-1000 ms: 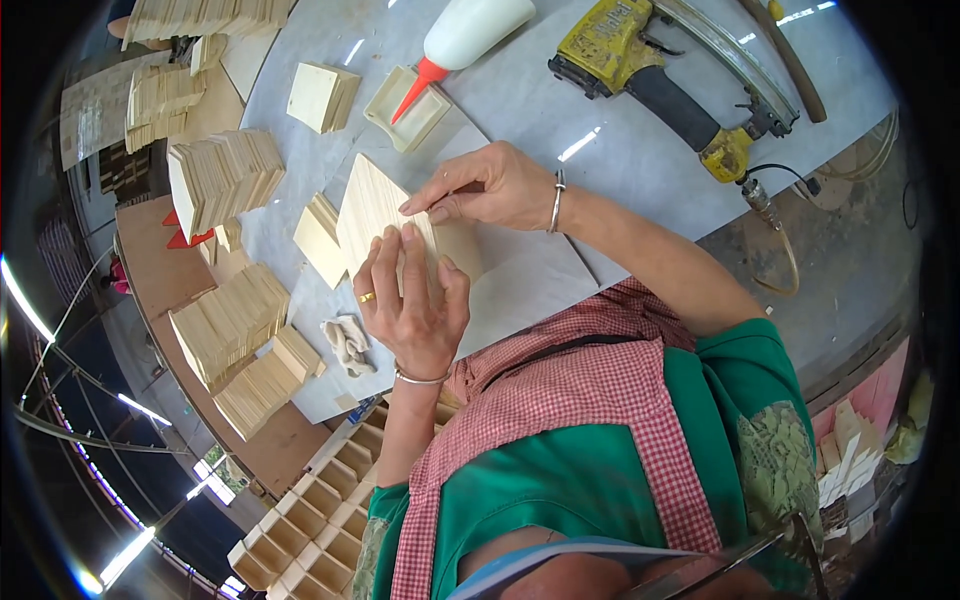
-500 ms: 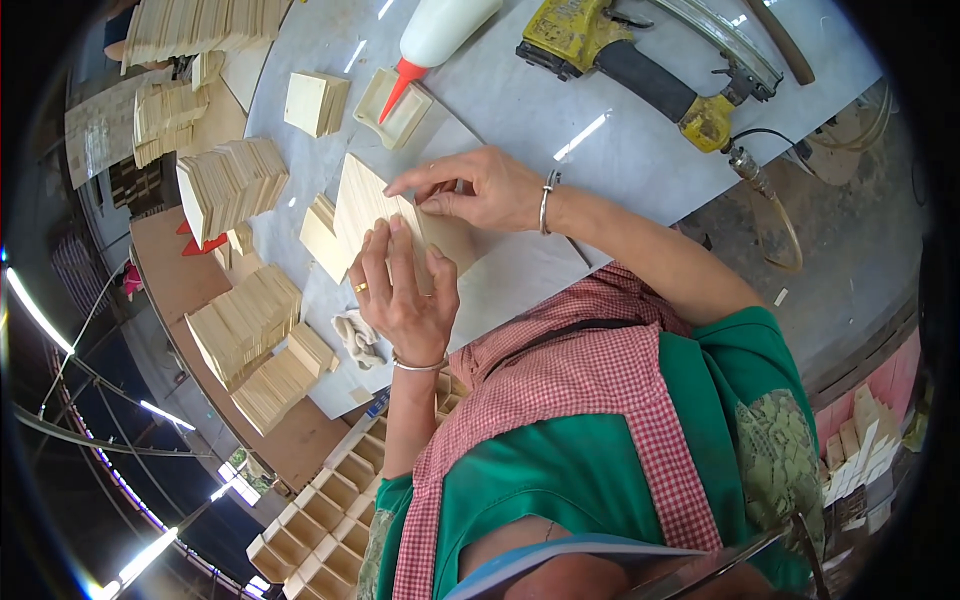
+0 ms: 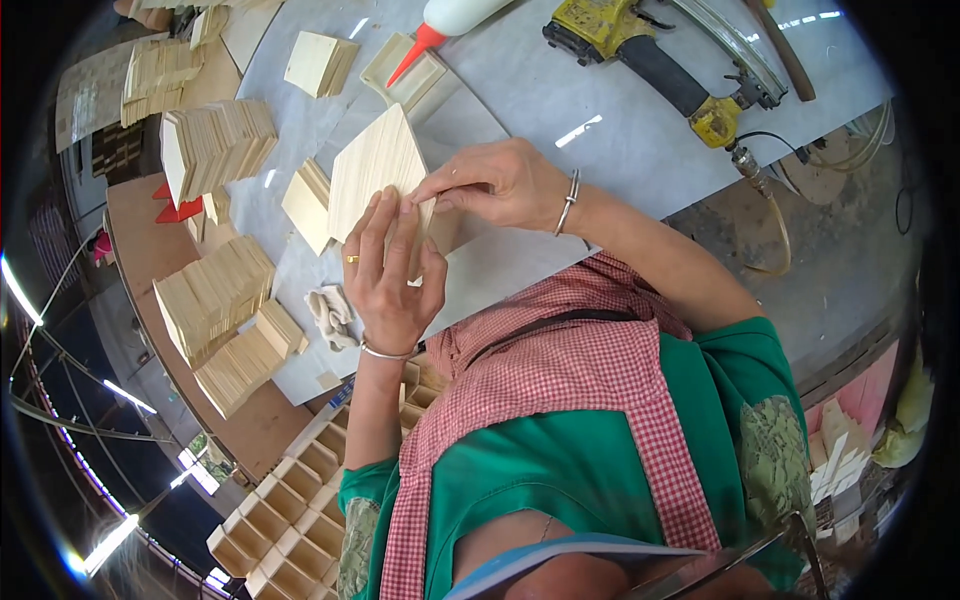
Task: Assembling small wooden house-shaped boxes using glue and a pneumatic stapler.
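While the left hand [image 3: 392, 270] lies flat with fingers spread against the near side of a pale wooden panel [image 3: 375, 175], the right hand [image 3: 500, 185] pinches the panel's near right edge between thumb and fingertips (its grip pressed together on the wood). That panel rests tilted on the grey surface [image 3: 600, 110], with a smaller wood block [image 3: 308, 205] touching its left side, a stack of thin slats [image 3: 215, 145] farther left, and a rag [image 3: 332, 315] below left. Beyond the panel lie a glue bottle [image 3: 445, 22] and, to its upper right, a yellow nailer [image 3: 650, 55].
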### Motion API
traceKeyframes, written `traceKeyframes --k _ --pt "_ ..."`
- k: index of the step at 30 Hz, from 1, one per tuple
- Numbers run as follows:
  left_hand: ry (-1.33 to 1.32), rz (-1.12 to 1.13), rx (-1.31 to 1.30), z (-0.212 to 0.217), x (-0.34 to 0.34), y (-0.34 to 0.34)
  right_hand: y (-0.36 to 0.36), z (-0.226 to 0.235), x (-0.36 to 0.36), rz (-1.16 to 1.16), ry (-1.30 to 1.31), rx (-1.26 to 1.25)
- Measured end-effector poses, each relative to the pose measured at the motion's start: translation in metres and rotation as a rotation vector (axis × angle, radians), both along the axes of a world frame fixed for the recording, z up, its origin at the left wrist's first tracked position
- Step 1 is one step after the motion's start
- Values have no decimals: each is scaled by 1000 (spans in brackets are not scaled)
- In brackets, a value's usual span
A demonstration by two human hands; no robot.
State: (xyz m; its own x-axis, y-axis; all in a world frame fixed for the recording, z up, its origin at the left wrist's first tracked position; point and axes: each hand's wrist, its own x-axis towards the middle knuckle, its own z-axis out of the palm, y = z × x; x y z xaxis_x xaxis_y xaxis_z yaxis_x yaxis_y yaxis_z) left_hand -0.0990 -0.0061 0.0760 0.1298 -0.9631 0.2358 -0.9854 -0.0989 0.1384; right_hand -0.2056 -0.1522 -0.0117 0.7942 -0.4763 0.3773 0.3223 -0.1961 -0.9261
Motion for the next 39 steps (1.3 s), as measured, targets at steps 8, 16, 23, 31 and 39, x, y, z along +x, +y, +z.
traceKeyframes --k 8,16,23,31,39 --pt "-75 26 -124 -18 -1 2 5 -5 2 -103 -87 -123" --pt "-108 50 -189 -22 -4 -1 8 -7 3 -148 -77 -190" --pt "-88 43 -252 -24 -4 -5 -19 19 -33 -433 70 -437" --pt "-109 137 -377 -34 -10 -9 -86 15 -138 -749 768 -748" --pt "-146 174 -433 -41 -12 -12 -93 10 -117 -684 1040 -802"
